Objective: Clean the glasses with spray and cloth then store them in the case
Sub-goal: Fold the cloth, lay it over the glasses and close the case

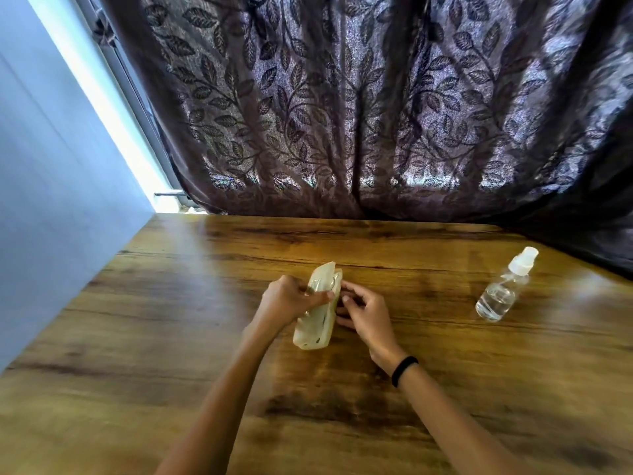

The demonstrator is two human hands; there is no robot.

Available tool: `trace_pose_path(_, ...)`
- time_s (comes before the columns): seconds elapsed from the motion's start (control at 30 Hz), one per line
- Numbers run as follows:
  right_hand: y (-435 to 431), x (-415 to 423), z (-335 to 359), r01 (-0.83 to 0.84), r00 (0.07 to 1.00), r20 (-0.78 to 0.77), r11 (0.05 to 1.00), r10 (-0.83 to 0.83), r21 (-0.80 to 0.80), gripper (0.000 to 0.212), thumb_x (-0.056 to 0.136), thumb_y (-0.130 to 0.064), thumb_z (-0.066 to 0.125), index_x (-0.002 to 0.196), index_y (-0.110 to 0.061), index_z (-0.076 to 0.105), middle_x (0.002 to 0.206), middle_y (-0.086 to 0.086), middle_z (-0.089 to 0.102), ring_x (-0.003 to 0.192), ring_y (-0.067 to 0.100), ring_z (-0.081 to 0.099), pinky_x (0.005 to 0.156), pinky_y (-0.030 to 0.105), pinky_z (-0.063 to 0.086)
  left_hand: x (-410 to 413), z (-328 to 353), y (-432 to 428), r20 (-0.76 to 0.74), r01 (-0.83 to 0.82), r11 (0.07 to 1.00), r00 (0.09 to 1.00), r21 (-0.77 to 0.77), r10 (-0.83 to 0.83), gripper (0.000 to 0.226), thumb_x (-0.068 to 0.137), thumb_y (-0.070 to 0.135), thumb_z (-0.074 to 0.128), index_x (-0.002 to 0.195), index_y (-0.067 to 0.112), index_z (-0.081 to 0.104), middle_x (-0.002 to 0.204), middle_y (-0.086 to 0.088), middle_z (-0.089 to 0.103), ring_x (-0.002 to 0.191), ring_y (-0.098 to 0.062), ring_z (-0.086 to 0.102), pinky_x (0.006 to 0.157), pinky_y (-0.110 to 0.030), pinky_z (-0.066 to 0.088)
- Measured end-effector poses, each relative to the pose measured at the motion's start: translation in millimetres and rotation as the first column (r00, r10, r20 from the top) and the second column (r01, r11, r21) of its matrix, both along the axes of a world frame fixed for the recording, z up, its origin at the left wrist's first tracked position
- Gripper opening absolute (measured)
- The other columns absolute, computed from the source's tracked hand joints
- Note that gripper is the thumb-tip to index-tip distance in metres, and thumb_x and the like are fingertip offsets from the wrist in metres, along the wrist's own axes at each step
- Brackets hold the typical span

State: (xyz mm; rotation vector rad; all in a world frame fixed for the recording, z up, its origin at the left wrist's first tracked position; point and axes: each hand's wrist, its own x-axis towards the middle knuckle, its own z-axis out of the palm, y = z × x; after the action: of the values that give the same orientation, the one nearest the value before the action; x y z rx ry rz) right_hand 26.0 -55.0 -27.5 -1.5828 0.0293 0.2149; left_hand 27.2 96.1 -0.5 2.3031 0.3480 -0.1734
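Clasped by the left hand (291,299), the pale case (317,320) is steadied, probably for access. At its 3 o'clock edge the right hand (366,317) is curled; whether anything is held cannot be told.

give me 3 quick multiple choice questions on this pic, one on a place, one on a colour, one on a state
1. Where is the spray bottle?
A on the windowsill
B on the table, right of the glasses case
C on the floor

2. What colour is the wristband on the right wrist?
A black
B red
C white

3. What is the left hand doing?
A lying flat
B gripping the glasses case
C pressing the sprayer

Answers: B, it stands alone on the wood; A, the band is dark; B, its fingers and thumb wrap the case.
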Motion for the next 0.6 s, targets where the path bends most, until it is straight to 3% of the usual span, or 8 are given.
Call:
trace_pose_path(0.17, -1.4, 2.4, -3.2, 0.001, 1.0, 0.004, 1.0, -0.001, -0.029, 0.035, 0.094, -0.003, 0.044, 0.127, -0.01, 0.051, 0.128, 0.008, 0.055, 0.098, 0.015, 0.061, 0.072, 0.026, 0.057, -3.1, -2.4, -17.8, 0.125, -0.029, 0.943, 0.992, 0.33, -0.013, 0.057, 0.067, 0.064, 0.065, 0.09, 0.011, 0.064, 0.071, 0.004, 0.062, 0.055, -0.007, 0.054, 0.038, -0.013, 0.03)
trace_pose_path(0.33, -1.9, 3.4, -7.5, 0.012, 1.0, 0.0, 1.0, -0.012, -0.01, 0.033, 0.094, -0.015, 0.046, 0.126, -0.011, 0.053, 0.118, 0.009, 0.06, 0.098, 0.014, 0.06, 0.069, 0.024, 0.056, -5.3, 1.3, -30.1, 0.15, -0.022, 0.897, 0.987, 0.441, -0.049, 0.056, 0.07, 0.059, 0.067, 0.09, 0.006, 0.061, 0.085, -0.008, 0.067, 0.076, -0.023, 0.063, 0.056, -0.028, 0.045)
trace_pose_path(0.43, -1.8, 2.8, -8.0, 0.011, 1.0, 0.0, 0.999, -0.011, 0.031, 0.032, 0.092, -0.025, 0.051, 0.12, -0.011, 0.059, 0.107, 0.009, 0.066, 0.09, 0.015, 0.063, 0.069, 0.028, 0.058, -3.9, 5.0, -34.3, 0.119, -0.004, 0.87, 0.991, 0.493, -0.063, 0.051, 0.073, 0.054, 0.067, 0.088, 0.006, 0.058, 0.086, -0.01, 0.065, 0.08, -0.026, 0.062, 0.056, -0.029, 0.041)
trace_pose_path(0.6, 1.5, 5.6, -5.9, 0.037, 0.999, -0.026, 0.998, -0.036, 0.049, 0.037, 0.087, -0.025, 0.059, 0.12, -0.008, 0.059, 0.113, 0.006, 0.065, 0.092, 0.013, 0.063, 0.072, 0.029, 0.057, 0.0, 6.3, -43.9, 0.096, 0.004, 0.791, 0.992, 0.612, -0.079, 0.046, 0.077, 0.047, 0.065, 0.095, 0.005, 0.056, 0.092, -0.009, 0.066, 0.083, -0.024, 0.064, 0.055, -0.027, 0.042)
